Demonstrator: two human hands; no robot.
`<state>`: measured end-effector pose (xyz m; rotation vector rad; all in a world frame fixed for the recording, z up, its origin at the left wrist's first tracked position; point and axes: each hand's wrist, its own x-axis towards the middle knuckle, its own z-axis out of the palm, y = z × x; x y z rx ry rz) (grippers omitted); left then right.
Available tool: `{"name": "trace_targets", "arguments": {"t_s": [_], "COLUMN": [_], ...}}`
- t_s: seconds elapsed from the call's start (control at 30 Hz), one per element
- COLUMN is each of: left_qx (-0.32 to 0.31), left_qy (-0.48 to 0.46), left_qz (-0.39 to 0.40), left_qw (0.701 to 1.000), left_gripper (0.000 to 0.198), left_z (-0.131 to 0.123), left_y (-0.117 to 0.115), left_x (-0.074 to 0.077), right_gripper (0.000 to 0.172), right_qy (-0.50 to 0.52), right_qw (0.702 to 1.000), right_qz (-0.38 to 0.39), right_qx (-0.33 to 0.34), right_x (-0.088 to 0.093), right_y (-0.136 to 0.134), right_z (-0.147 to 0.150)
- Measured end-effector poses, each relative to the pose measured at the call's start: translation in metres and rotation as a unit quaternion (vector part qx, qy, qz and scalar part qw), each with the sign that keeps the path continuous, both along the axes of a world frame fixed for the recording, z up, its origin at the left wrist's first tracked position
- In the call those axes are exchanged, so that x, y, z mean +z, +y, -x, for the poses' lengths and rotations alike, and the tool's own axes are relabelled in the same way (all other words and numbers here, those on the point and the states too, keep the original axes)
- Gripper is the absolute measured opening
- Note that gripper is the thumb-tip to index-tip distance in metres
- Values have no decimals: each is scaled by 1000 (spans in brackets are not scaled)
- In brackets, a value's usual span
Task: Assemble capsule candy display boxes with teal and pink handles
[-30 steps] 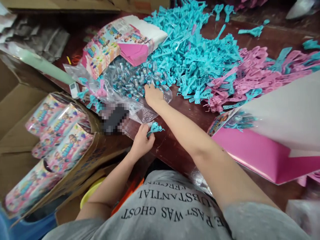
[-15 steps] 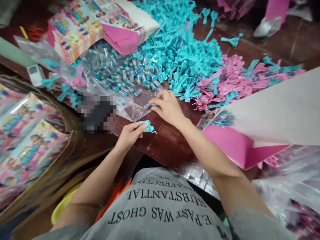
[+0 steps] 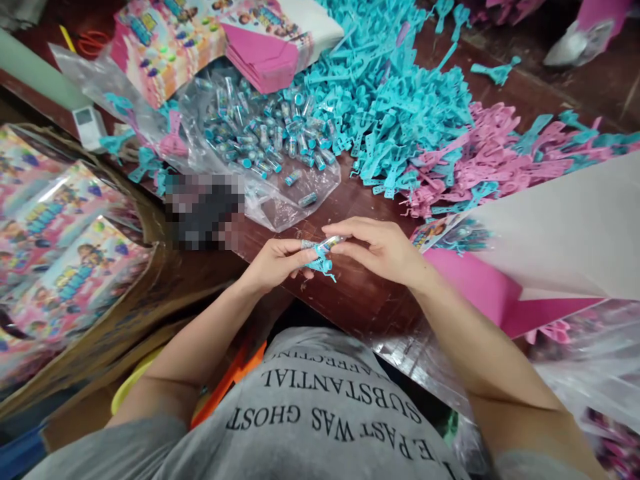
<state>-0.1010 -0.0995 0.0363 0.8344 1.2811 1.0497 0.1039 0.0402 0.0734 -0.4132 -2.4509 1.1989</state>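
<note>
My left hand is closed on a turquoise plastic piece with a thin curly end, pinched between thumb and fingers. Thumb and fingers of my right hand pinch a small clear tube with a printed label. The tube's near end meets the turquoise piece at my left fingertips; whether it is inserted, I cannot tell. Beyond my hands, many similar tubes with turquoise ends lie on a clear plastic bag. A heap of turquoise plastic pieces is beside them, with pink ones to the right.
Printed cardboard pieces are stacked at the back left. An opened white and pink box stands at the right. Packed printed bags fill a carton at the left. A small white device sits on the brown table.
My right hand has come back from the edge of the plastic bag, bringing a tube to the turquoise piece in my left hand. The camera view has shifted slightly.
</note>
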Motion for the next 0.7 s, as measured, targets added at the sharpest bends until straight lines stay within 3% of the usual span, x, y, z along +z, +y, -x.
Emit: {"name": "trace_targets", "arguments": {"t_s": [0.1, 0.2, 0.27, 0.37, 0.43, 0.5, 0.6, 0.7], "left_qx": [-15, -6, 11, 28, 28, 36, 76, 117], "left_qy": [29, 149, 289, 456, 492, 475, 348, 161], "left_qz": [-25, -118, -210, -303, -308, -259, -123, -32], "left_qw": [999, 982, 934, 836, 814, 840, 926, 979], "left_gripper": [44, 40, 29, 21, 21, 23, 41, 45], "left_z": [-2, -6, -8, -6, -1, 6, 14, 13], "left_y": [-1, -6, -11, -19, -23, -25, -25, -20], "left_x": [1, -3, -7, -12, -14, -14, -13, -12], "right_gripper": [24, 25, 29, 51, 65, 66, 40, 35], "right_qy": [-9, -35, -89, -199, -235, -214, -178, -236], "right_qw": [1000, 999, 996, 976, 960, 962, 972, 953], "right_qz": [-4, -4, -5, 51, 132, 145, -23, -140], "right_qx": [19, 3, -26, -71, -69, -84, -151, -130], "right_x": [-1, -7, -11, -17, -21, -26, -39, -53], "right_y": [-4, -13, -20, -26, -24, -14, 10, 33], "right_z": [-8, -11, -9, -2, 6, 20, 53, 88]}}
